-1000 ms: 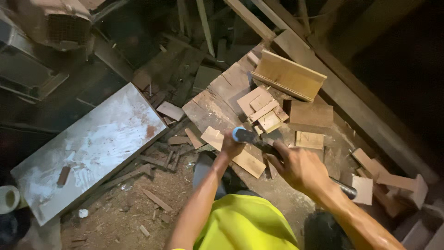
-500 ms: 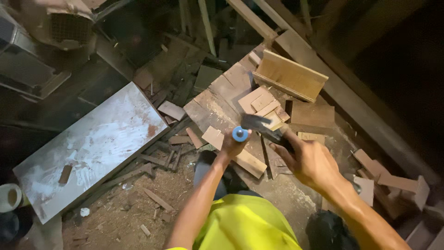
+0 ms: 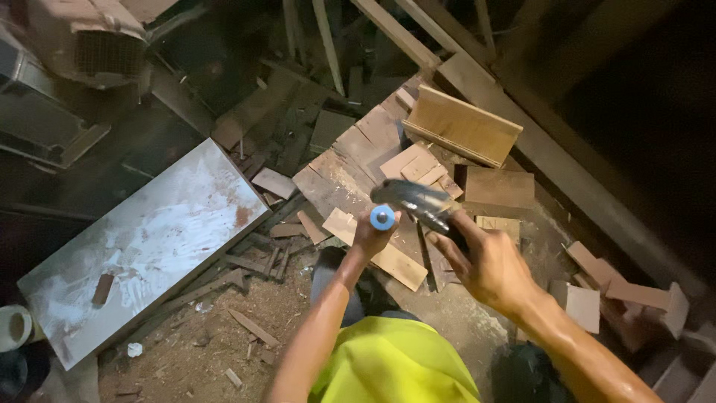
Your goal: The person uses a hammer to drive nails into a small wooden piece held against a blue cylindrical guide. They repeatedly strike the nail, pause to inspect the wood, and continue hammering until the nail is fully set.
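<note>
Fingers of my left hand (image 3: 371, 237) are curled tight around a blue-capped cylinder (image 3: 382, 217), cap end facing up at me, held over the plank platform (image 3: 350, 175). Right hand (image 3: 488, 265) fingers wrap closed on the dark handle of a hammer (image 3: 418, 200); its metal head sits just beside the blue cap, blurred, can't tell if they touch. Below both hands a pale wood offcut (image 3: 388, 257) lies on the platform edge. Small square wood blocks (image 3: 418, 166) are piled just past the hammer head, and a bigger slanted board (image 3: 462, 125) lies beyond them. Brown board (image 3: 498, 186) to the right. More offcuts (image 3: 619, 295) at far right. White-smeared flat panel (image 3: 149, 246) lies well off to the left on the sawdust floor (image 3: 186, 351) with scraps. Yellow-green shirt (image 3: 391, 366) at bottom.
</note>
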